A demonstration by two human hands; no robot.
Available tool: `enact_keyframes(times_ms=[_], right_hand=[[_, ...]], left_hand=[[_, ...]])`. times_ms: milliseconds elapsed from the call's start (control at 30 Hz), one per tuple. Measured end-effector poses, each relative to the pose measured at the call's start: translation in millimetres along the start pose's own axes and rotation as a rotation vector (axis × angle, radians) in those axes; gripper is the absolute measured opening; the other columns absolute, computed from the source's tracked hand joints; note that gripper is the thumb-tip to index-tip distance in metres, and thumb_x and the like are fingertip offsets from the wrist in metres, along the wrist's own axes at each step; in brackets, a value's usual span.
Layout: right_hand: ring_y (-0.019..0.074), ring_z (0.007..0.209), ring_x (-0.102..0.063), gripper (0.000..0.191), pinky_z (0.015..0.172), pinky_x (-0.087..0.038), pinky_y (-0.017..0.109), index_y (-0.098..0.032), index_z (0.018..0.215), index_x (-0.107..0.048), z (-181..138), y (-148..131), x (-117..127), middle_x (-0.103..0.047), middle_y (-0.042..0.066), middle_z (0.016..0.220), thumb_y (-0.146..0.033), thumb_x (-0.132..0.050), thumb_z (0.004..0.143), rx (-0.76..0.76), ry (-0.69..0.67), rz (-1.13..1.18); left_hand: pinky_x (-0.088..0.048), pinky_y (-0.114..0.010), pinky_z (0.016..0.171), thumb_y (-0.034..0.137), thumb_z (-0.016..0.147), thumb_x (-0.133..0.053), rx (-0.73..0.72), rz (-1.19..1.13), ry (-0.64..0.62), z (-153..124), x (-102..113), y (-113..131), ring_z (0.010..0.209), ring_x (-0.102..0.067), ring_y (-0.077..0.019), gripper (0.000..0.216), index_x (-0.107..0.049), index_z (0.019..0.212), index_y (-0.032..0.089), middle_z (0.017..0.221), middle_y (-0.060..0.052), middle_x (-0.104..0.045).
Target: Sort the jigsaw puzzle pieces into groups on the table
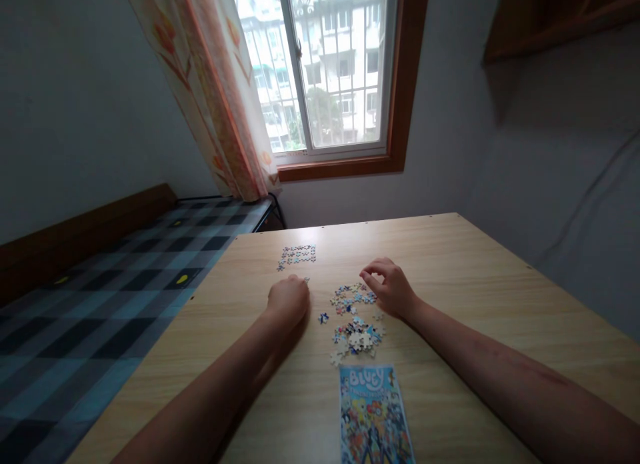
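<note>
My left hand rests on the wooden table, fingers curled, touching a small puzzle piece at its fingertips. My right hand hovers over the upper part of a loose pile of puzzle pieces, thumb and forefinger pinched together; whether a piece sits between them is too small to tell. A partly joined patch of puzzle lies farther back on the table. A single piece lies between my hands.
A colourful picture card lies at the table's near edge. A bed with a checked cover stands on the left. A window and a curtain are behind the table.
</note>
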State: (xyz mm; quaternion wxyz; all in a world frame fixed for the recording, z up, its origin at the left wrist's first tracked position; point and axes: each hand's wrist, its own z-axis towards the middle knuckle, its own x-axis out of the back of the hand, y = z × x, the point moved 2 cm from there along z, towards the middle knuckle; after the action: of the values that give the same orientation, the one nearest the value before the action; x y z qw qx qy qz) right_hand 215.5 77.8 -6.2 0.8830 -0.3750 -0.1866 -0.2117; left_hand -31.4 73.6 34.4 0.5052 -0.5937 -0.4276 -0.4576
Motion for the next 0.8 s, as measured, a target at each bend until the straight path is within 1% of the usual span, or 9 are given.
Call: enact_keyframes(times_ms=[67, 133, 300, 367, 433, 500, 600, 733, 800], right_hand=[[0.0224, 0.083, -0.059, 0.018, 0.080, -0.044, 0.038, -0.022, 0.076, -0.069, 0, -2, 1, -0.070, 0.004, 0.078, -0.024, -0.062, 0.092, -0.003, -0.003, 0.006], [0.0227, 0.084, -0.059, 0.018, 0.081, -0.044, 0.038, -0.022, 0.075, -0.069, 1, -5, 1, -0.069, 0.004, 0.078, -0.023, -0.061, 0.092, -0.007, -0.006, 0.015], [0.0228, 0.084, -0.060, 0.018, 0.082, -0.044, 0.038, -0.022, 0.075, -0.069, 1, -8, 1, -0.070, 0.004, 0.078, -0.022, -0.061, 0.092, -0.013, -0.003, 0.031], [0.0227, 0.084, -0.060, 0.018, 0.082, -0.044, 0.038, -0.022, 0.076, -0.069, 1, -7, 1, -0.070, 0.004, 0.079, -0.021, -0.062, 0.092, -0.018, 0.000, 0.034], [0.0228, 0.084, -0.060, 0.017, 0.082, -0.044, 0.038, -0.021, 0.076, -0.069, 0, -8, 1, -0.070, 0.004, 0.079, -0.021, -0.062, 0.092, -0.022, -0.003, 0.033], [0.0229, 0.084, -0.060, 0.018, 0.082, -0.044, 0.038, -0.022, 0.076, -0.069, 0, -8, 1, -0.070, 0.005, 0.080, -0.022, -0.062, 0.092, -0.026, -0.008, 0.029], [0.0230, 0.084, -0.060, 0.019, 0.081, -0.044, 0.038, -0.022, 0.075, -0.068, 0, -9, 1, -0.070, 0.005, 0.080, -0.024, -0.061, 0.093, -0.028, -0.011, 0.025], [0.0237, 0.084, -0.060, 0.020, 0.081, -0.045, 0.039, -0.022, 0.075, -0.068, -1, -8, 0, -0.069, 0.005, 0.078, -0.025, -0.061, 0.093, -0.034, -0.024, 0.024], [0.0240, 0.083, -0.061, 0.020, 0.080, -0.045, 0.039, -0.023, 0.075, -0.069, -2, -7, 0, -0.070, 0.005, 0.078, -0.026, -0.061, 0.093, -0.041, -0.031, 0.026]], left_hand=[[-0.055, -0.034, 0.079, 0.020, 0.098, -0.036, -0.022, 0.001, -0.014, -5, -1, 0, 0.091, -0.071, -0.0254, 0.040, -0.073, 0.109, 0.008, 0.103, -0.021, -0.071], [-0.054, -0.034, 0.081, 0.021, 0.098, -0.035, -0.042, -0.014, -0.016, -9, -3, -3, 0.092, -0.071, -0.0249, 0.040, -0.070, 0.115, 0.009, 0.106, -0.020, -0.071], [-0.052, -0.034, 0.083, 0.030, 0.100, -0.035, -0.117, -0.112, 0.012, -16, -6, -17, 0.097, -0.070, -0.0249, 0.048, -0.051, 0.142, 0.014, 0.118, -0.017, -0.069], [-0.052, -0.033, 0.083, 0.033, 0.099, -0.037, -0.150, -0.137, -0.010, -16, -7, -23, 0.096, -0.069, -0.0238, 0.049, -0.051, 0.143, 0.017, 0.117, -0.015, -0.069], [-0.051, -0.032, 0.083, 0.033, 0.098, -0.040, -0.154, -0.140, -0.039, -14, -7, -26, 0.096, -0.069, -0.0233, 0.047, -0.054, 0.139, 0.017, 0.114, -0.014, -0.070], [-0.051, -0.033, 0.085, 0.034, 0.097, -0.040, -0.135, -0.128, -0.047, -9, -7, -28, 0.098, -0.069, -0.0245, 0.048, -0.055, 0.138, 0.013, 0.113, -0.015, -0.070], [-0.051, -0.034, 0.087, 0.034, 0.098, -0.038, -0.076, -0.095, -0.022, -2, -7, -28, 0.104, -0.068, -0.0261, 0.050, -0.053, 0.139, 0.009, 0.120, -0.018, -0.069], [-0.052, -0.035, 0.083, 0.036, 0.101, -0.032, 0.025, -0.056, 0.014, 4, -11, -30, 0.104, -0.068, -0.0265, 0.050, -0.053, 0.140, 0.012, 0.124, -0.018, -0.068], [-0.053, -0.036, 0.082, 0.037, 0.101, -0.031, 0.038, -0.052, 0.034, 6, -15, -31, 0.104, -0.069, -0.0269, 0.051, -0.053, 0.140, 0.013, 0.124, -0.018, -0.068]])
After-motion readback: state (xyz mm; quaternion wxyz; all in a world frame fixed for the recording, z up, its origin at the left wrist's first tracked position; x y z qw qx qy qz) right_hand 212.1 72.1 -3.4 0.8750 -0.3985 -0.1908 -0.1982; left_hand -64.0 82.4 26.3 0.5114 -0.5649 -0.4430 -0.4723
